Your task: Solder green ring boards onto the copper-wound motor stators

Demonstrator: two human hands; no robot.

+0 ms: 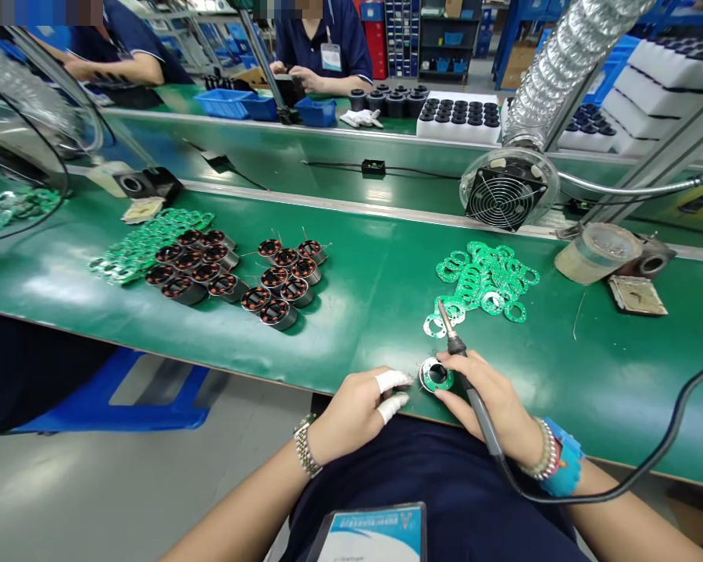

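Near the front edge of the green table lies a round part with a green ring board (437,375) on top. My right hand (486,394) holds a soldering iron (474,398), its tip pointing up and away, while thumb and forefinger touch the ring board's right side. White covers wrap two fingertips of my left hand (366,406), which is just left of the part; its thumb and forefinger are pinched close, and a thin wire seems to be at their tips. Beyond the part is a loose pile of green ring boards (486,277).
Motor stators with copper windings (278,312) stand in groups at the left, beside stacked green boards (146,242). A fan (505,195), a cloudy tub (597,251) and an iron stand (650,257) are at the right. Two people work across the bench.
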